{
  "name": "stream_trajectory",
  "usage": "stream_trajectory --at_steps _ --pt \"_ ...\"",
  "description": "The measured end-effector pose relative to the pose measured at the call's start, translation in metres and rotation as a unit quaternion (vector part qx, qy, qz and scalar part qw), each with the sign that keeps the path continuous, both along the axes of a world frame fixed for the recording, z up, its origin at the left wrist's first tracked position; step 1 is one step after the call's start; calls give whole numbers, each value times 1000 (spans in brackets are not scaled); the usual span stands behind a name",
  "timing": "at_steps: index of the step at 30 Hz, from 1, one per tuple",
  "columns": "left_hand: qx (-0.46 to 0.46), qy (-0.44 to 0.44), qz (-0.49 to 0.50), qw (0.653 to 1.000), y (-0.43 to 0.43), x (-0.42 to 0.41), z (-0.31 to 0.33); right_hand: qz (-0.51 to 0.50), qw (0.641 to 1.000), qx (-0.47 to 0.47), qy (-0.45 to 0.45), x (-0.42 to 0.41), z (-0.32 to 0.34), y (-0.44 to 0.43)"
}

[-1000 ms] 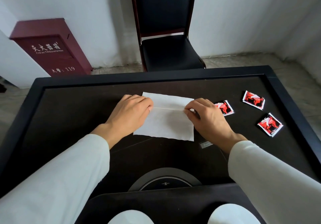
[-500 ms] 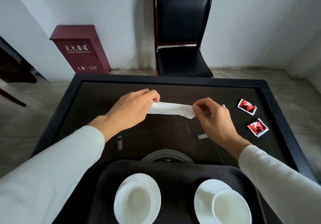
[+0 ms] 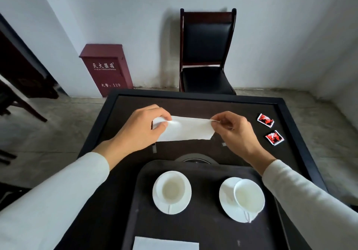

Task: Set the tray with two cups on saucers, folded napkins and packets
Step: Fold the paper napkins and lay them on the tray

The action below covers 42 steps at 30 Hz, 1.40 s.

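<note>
Folding the second napkin above the table

Left hand (image 3: pixel 141 131) and right hand (image 3: pixel 235 131) each pinch an end of the white paper napkin (image 3: pixel 186 130), holding it taut for a clean crease; the dark rectangular tray (image 3: pixel 205 230) waits nearer the person.

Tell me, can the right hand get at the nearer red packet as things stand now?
Probably not at once. The right hand pinches one end of the napkin, which the left hand holds too. But the nearer packet lies close beside it on bare table, with nothing between.
</note>
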<state>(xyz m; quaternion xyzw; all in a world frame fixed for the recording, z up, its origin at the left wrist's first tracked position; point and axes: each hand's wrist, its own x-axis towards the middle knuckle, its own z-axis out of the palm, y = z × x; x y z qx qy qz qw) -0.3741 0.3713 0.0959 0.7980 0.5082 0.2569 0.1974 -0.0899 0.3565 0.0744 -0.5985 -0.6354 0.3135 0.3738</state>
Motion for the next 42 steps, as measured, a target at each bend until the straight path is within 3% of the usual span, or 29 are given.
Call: stream_trajectory --at_steps 6,12,20,25,27,30,37,42 --pt "-67 -149 58 985 -56 -16 35 -8 996 -35 87 -27 29 -49" --pt "-154 -339 76 925 -109 -26 67 -33 974 -40 219 -55 62 -107" --pt "-194 -461 121 857 -172 -42 81 -91 940 -40 326 -82 93 -183" --pt "-281 -534 207 770 -202 -45 83 -131 938 -38 320 -91 97 -216" --pt "-347 -547 209 732 -216 -44 78 -153 942 -31 296 -94 93 -228" --pt "-435 -530 188 704 -242 -39 61 -174 940 -39 291 -97 84 -242" --pt "-427 -524 228 701 -274 -35 26 -204 939 -94 262 -92 57 -267" --pt "-459 -511 200 699 -290 -36 7 -192 946 -137 221 -83 29 -277"
